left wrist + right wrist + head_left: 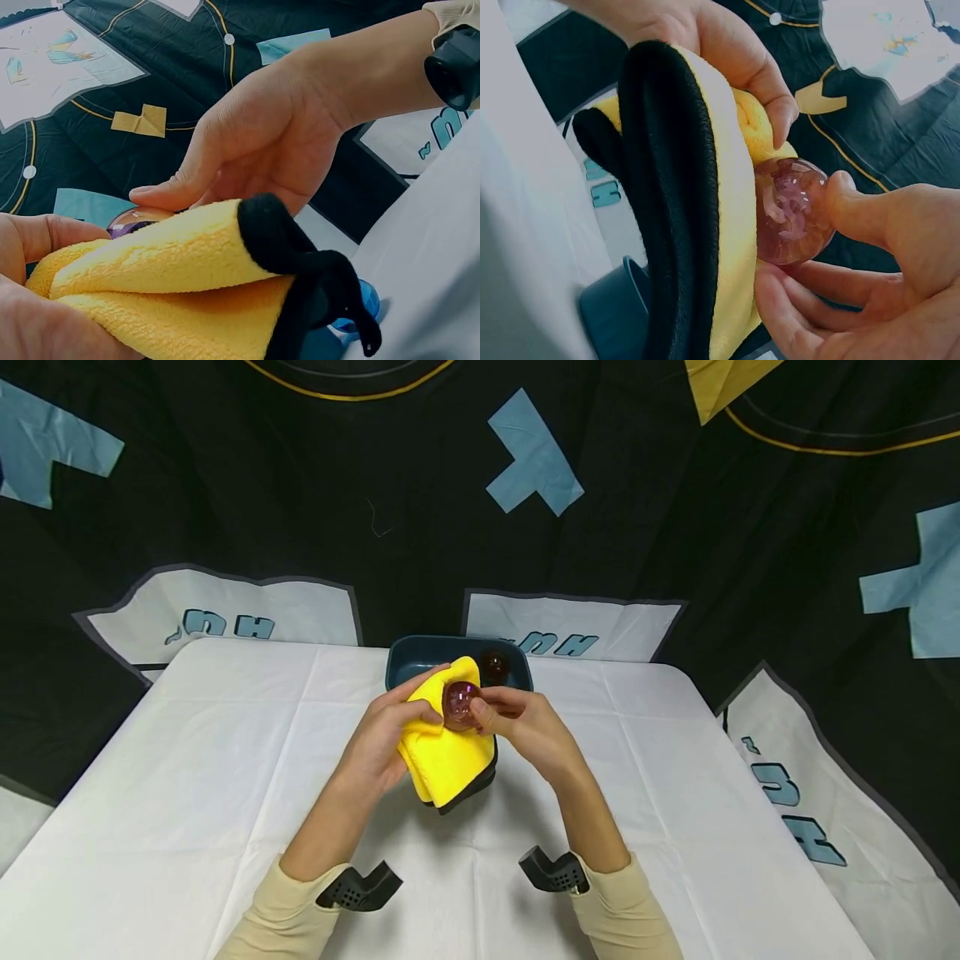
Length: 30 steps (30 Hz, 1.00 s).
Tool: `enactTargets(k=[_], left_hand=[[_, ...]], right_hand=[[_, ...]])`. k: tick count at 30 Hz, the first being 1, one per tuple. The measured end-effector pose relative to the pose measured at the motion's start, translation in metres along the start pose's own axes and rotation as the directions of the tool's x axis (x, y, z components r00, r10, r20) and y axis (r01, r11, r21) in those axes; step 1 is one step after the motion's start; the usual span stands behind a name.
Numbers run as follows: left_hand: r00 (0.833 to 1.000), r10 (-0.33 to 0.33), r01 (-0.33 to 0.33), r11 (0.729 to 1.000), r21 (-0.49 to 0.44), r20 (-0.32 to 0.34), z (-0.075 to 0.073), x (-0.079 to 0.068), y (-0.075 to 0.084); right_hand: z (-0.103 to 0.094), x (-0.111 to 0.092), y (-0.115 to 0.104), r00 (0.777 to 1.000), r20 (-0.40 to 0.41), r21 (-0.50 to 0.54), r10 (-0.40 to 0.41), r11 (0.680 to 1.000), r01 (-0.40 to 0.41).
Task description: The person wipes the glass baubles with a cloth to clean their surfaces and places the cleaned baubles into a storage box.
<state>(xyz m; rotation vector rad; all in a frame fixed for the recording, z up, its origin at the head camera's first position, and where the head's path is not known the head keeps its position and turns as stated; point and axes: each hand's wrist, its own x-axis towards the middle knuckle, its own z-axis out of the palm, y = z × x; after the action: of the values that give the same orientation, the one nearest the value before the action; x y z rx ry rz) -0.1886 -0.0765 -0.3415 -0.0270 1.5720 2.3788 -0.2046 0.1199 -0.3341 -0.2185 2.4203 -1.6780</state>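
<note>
My left hand point(378, 739) holds a folded plush cloth point(450, 768), yellow on one face and black on the other, pinching it between thumb and fingers. In my right hand point(534, 731) is a see-through pinkish ball point(461, 706), gripped by the thumb and fingers against the yellow face. The right wrist view shows pale purple swirls inside the ball point(793, 214), with the right thumb point(862, 214) on its side. From the left wrist, the cloth point(157, 255) hides most of the ball. Both hands are above the table's middle, just in front of a dark teal tub.
The dark teal tub point(420, 650) stands at the table's far edge, with a dark reddish-brown ball point(494, 667) in its right part. A blue ball point(365, 300) shows behind the cloth. White cloth covers the table point(187, 793); a black printed curtain point(300, 502) hangs behind it.
</note>
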Motion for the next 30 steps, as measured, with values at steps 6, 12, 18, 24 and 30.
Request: enactTargets(k=[6, 12, 18, 24, 30], left_hand=[[1.000, 0.007, -0.007, 1.000, 0.012, 0.009, -0.0007, 0.0002, -0.0009], [1.000, 0.011, -0.011, 1.000, 0.009, 0.006, -0.0018, 0.0003, -0.0006], [1.000, 0.000, 0.000, 1.000, 0.010, 0.000, -0.0009, -0.0014, 0.0000], [1.000, 0.004, -0.004, 1.000, -0.002, -0.002, -0.0005, -0.0021, 0.0018], [1.000, 0.005, -0.005, 1.000, 0.013, 0.010, -0.0002, -0.0009, 0.0006]], right_hand=[[0.0010, -0.0005, 0.0015, 0.993, -0.078, 0.067, -0.086, 0.994, 0.091], [-0.0020, -0.0014, 0.0017, 0.997, -0.010, 0.083, -0.078, 0.993, 0.078], [-0.0003, -0.0014, -0.0007, 1.000, -0.014, 0.052, -0.020, 0.998, 0.021], [0.0007, -0.0006, -0.0017, 1.000, -0.006, 0.039, 0.015, 0.999, -0.015], [0.0017, -0.0042, -0.0015, 0.993, -0.044, 0.118, -0.106, 0.987, 0.110]])
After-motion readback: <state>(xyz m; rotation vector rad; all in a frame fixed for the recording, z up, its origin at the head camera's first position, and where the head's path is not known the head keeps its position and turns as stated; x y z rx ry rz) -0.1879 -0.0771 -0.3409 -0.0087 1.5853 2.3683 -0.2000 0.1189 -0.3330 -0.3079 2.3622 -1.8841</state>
